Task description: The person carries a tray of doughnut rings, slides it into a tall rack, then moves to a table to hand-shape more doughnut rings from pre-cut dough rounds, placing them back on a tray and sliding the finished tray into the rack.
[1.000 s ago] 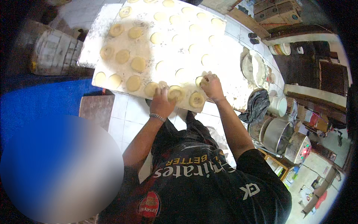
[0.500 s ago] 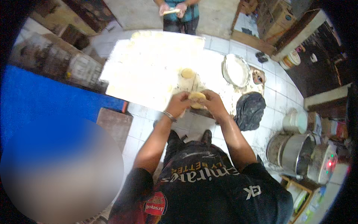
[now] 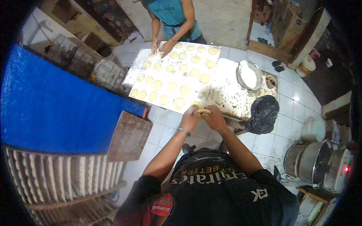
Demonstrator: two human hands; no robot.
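Both of my hands meet above the near edge of the board. A pale yellow dough ring (image 3: 204,112) lies between them, seen nearly edge-on. My left hand (image 3: 190,119) is closed on its left side, and my right hand (image 3: 215,118) grips its right side. Just behind my left fingers shows another dough piece (image 3: 195,105); whether it is held or rests on the board I cannot tell. Several flat dough rounds (image 3: 172,86) lie in rows on the floured white board (image 3: 130,77), some with a ring mark or hole, such as the dough ring (image 3: 179,103) nearest my left hand.
Across the board a co-worker's hands (image 3: 162,49) touch dough at the far left corner. To the right are a bowl of white flour (image 3: 249,75), a small cup (image 3: 270,83) and a crumpled black plastic bag (image 3: 264,115). A blue cover (image 3: 68,109) stretches along the left.
The view has shifted, and the board is less glaring. The dough in my hands has turned from face-up to nearly edge-on. The co-worker has gone from holding dough up to bending over the board.
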